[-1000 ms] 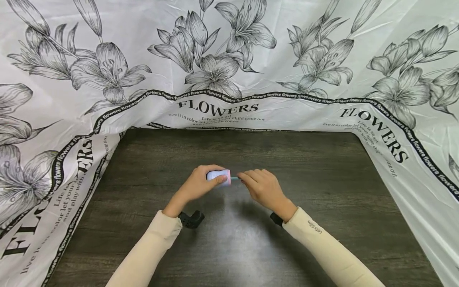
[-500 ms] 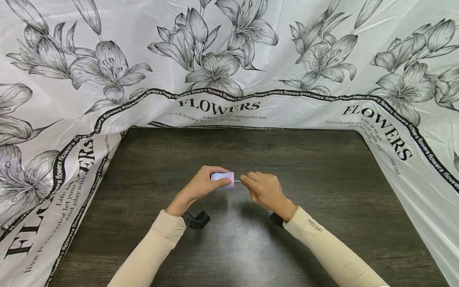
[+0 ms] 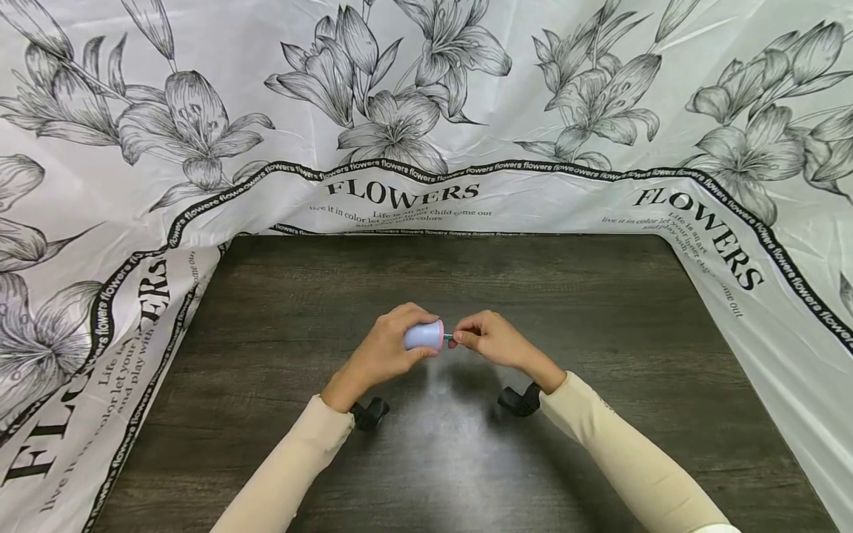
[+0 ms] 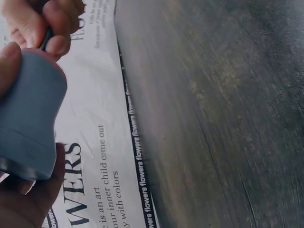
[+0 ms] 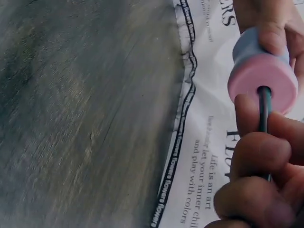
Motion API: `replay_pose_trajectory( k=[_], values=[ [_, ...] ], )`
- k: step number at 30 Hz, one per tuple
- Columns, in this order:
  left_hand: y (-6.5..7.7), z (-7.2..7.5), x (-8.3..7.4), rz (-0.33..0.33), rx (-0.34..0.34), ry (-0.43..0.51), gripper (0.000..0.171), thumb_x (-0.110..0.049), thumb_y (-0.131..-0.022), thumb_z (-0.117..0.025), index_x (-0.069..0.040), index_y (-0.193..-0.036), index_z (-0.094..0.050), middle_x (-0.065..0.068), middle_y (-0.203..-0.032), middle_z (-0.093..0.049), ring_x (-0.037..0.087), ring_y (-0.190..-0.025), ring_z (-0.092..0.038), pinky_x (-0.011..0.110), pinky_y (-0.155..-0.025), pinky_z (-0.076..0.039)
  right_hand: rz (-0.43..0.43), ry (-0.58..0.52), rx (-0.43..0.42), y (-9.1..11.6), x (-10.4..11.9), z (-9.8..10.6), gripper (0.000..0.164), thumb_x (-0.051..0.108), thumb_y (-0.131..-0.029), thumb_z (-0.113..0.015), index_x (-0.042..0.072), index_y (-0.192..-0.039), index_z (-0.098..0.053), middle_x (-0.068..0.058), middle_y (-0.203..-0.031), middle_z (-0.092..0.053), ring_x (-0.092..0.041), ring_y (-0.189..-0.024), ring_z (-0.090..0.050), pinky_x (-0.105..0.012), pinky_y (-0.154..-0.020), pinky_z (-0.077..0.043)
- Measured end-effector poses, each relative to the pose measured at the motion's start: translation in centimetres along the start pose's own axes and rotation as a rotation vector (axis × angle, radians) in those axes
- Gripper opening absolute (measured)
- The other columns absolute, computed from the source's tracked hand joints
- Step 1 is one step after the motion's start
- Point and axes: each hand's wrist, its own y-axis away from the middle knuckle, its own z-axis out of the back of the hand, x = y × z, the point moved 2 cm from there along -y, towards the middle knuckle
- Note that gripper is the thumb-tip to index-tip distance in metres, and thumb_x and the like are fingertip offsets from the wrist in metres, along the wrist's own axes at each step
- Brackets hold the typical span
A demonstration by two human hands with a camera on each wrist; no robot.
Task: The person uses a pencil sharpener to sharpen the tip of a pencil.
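My left hand (image 3: 383,348) grips a light blue pencil sharpener (image 3: 423,336) with a pink end, its barrel lying sideways above the table. A thin dark pencil (image 5: 264,111) with a teal stripe enters the round hole in the pink face (image 5: 247,78). Close to that hole, my right hand (image 3: 496,340) pinches the pencil between thumb and fingers. Only a short length shows between sharpener and fingertips in the head view; the far end is hidden by the right hand. From the left wrist, the sharpener's waisted body (image 4: 33,104) appears, with the pencil (image 4: 46,39) at its top.
A dark wood-grain table (image 3: 600,296) lies beneath both hands. White sheeting (image 3: 546,200) printed with flowers and lettering surrounds its back and sides. Black wrist-camera mounts (image 3: 520,400) sit under both wrists.
The left hand and sharpener have shifted right, toward the right hand. My right hand has rolled so its thumb faces the head camera, and less pencil shows between the hands.
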Motion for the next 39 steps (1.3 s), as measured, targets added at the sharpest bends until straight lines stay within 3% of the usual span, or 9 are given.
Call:
replay_pose_trajectory(
  k=[4, 9, 15, 19, 24, 27, 31, 35, 39],
  values=[
    [-0.2, 0.2, 0.4, 0.101, 0.008, 0.014, 0.043, -0.018, -0.081, -0.077, -0.004, -0.119, -0.064, 0.009, -0.112, -0.065, 0.02, -0.089, -0.062, 0.032, -0.072, -0.052, 0.093, 0.202, -0.143, 0.2, -0.2, -0.2, 0.016, 0.017, -0.094, -0.062, 0.009, -0.103, -0.072, 0.004, -0.066, -0.061, -0.006, -0.046, -0.039, -0.022, -0.046, -0.034],
    [-0.1, 1.0, 1.2, 0.274, 0.049, 0.112, 0.044, -0.026, -0.086, -0.072, -0.009, -0.125, -0.062, 0.012, -0.116, -0.065, 0.018, -0.082, -0.06, 0.028, -0.067, -0.049, 0.38, 0.452, -0.391, 0.4, -0.2, -0.8, 0.018, 0.012, -0.084, -0.073, 0.01, -0.101, -0.07, 0.001, -0.089, -0.069, -0.005, -0.059, -0.052, -0.02, -0.052, -0.042],
    [0.2, 1.6, 1.9, 0.397, 0.12, 0.414, 0.041, -0.02, -0.091, -0.066, -0.002, -0.128, -0.058, 0.017, -0.109, -0.062, 0.017, -0.082, -0.059, 0.029, -0.068, -0.05, 0.666, 0.829, -0.633, 0.5, 0.0, -1.4, 0.009, 0.012, -0.087, -0.068, 0.008, -0.095, -0.069, -0.001, -0.087, -0.069, -0.013, -0.069, -0.061, -0.025, -0.058, -0.044],
    [0.3, 1.4, 2.2, 0.56, 0.22, 0.746, 0.043, -0.023, -0.097, -0.056, 0.011, -0.124, -0.053, 0.012, -0.099, -0.061, 0.013, -0.078, -0.061, 0.024, -0.069, -0.052, 0.854, 1.106, -0.749, 0.8, -0.1, -1.7, 0.017, 0.012, -0.098, -0.054, 0.009, -0.096, -0.071, 0.0, -0.088, -0.069, -0.014, -0.073, -0.063, -0.026, -0.062, -0.046],
    [0.6, 0.9, 2.3, 0.775, 0.307, 1.038, 0.047, -0.027, -0.1, -0.05, 0.014, -0.123, -0.048, 0.009, -0.092, -0.061, 0.011, -0.069, -0.062, 0.019, -0.06, -0.051, 0.962, 1.222, -0.801, 0.9, -0.7, -1.9, 0.018, 0.012, -0.098, -0.054, 0.011, -0.098, -0.072, 0.002, -0.088, -0.068, -0.012, -0.072, -0.06, -0.026, -0.064, -0.046],
    [0.4, 0.9, 2.3, 0.744, 0.287, 0.964, 0.043, -0.023, -0.099, -0.053, 0.013, -0.122, -0.052, 0.008, -0.091, -0.062, 0.011, -0.07, -0.062, 0.02, -0.061, -0.051, 0.938, 1.192, -0.773, 0.8, -0.9, -2.1, 0.019, 0.012, -0.098, -0.051, 0.011, -0.095, -0.07, 0.003, -0.08, -0.064, -0.011, -0.065, -0.056, -0.024, -0.058, -0.042],
    [0.0, 1.0, 2.0, 0.535, 0.205, 0.631, 0.034, -0.014, -0.092, -0.064, 0.009, -0.117, -0.061, 0.013, -0.092, -0.063, 0.015, -0.074, -0.058, 0.025, -0.063, -0.05, 0.787, 0.986, -0.646, 0.6, -0.9, -2.4, 0.02, 0.016, -0.099, -0.05, 0.011, -0.09, -0.068, 0.003, -0.067, -0.054, -0.007, -0.05, -0.045, -0.019, -0.044, -0.035],
    [-0.1, 0.9, 1.4, 0.349, 0.104, 0.34, 0.036, -0.009, -0.082, -0.075, -0.001, -0.116, -0.064, 0.019, -0.104, -0.063, 0.021, -0.081, -0.059, 0.029, -0.066, -0.05, 0.46, 0.553, -0.405, 0.4, -0.5, -2.0, 0.016, 0.015, -0.094, -0.059, 0.008, -0.094, -0.074, 0.003, -0.067, -0.063, 0.0, -0.042, -0.035, -0.017, -0.04, -0.029],
    [0.3, 0.2, 1.1, 0.221, 0.049, 0.214, 0.041, -0.005, -0.077, -0.078, -0.006, -0.115, -0.063, 0.013, -0.117, -0.062, 0.025, -0.095, -0.062, 0.034, -0.075, -0.053, 0.118, 0.113, -0.141, 0.1, -0.4, -1.2, 0.019, 0.009, -0.095, -0.057, 0.0, -0.096, -0.073, 0.0, -0.056, -0.056, -0.002, -0.04, -0.028, -0.019, -0.042, -0.026]
  ],
)
